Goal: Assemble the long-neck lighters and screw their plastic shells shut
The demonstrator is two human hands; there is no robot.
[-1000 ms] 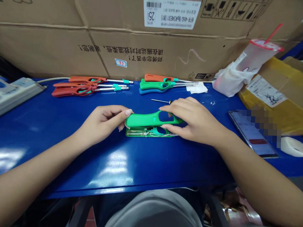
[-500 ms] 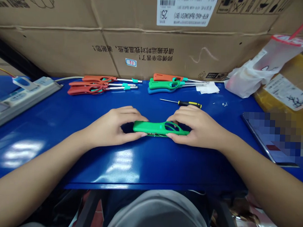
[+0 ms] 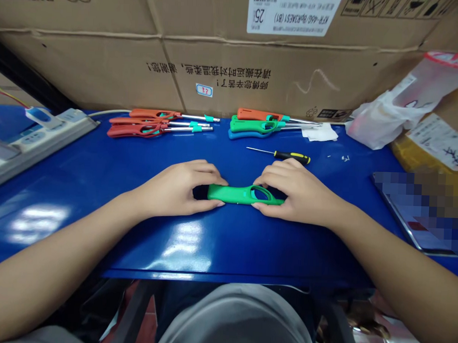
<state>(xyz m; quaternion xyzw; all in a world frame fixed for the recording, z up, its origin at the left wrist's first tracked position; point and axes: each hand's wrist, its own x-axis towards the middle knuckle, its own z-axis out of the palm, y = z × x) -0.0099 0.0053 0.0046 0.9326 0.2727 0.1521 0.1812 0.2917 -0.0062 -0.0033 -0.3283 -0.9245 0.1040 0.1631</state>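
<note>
- At the bottom edge, a grey cloth [image 3: 239,317] on the person's lap is cut off by the frame. The space under the surface edge is dark and hard to make out.
- The blue surface [image 3: 219,246] is glossy and shows white patches of reflected light.
- The left hand [image 3: 178,189] is closed about the left end of the green lighter body [image 3: 235,194]. The thumb is on the near side and the fingers bend over the far side, so this end is hidden inside the hand.
- The right hand [image 3: 301,194] is closed in the same way about the right end, beside the trigger opening. Its fingers cover the tip.
- The green lighter body lies flat in the middle of the surface, between both hands. I cannot tell whether another part lies under it.
- Just behind the right hand lies a screwdriver [image 3: 289,156] with a black and yellow handle. Its thin shaft points left.
- Some small white bits [image 3: 344,157] to its right are too small to identify.
- At the right, a flat device [image 3: 419,213] is pixelated.
- At the far left, a white power strip [image 3: 38,135] is partly out of the frame.
- Near the back lie three red lighters [image 3: 151,126]. Beside them is a stack of orange, green and blue lighters [image 3: 256,126].
- A white plastic bag [image 3: 381,122] is at the back right, and the cup in it is cut off.
- Behind everything stands a cardboard box [image 3: 105,62] with upside-down print. Its top is out of view.
</note>
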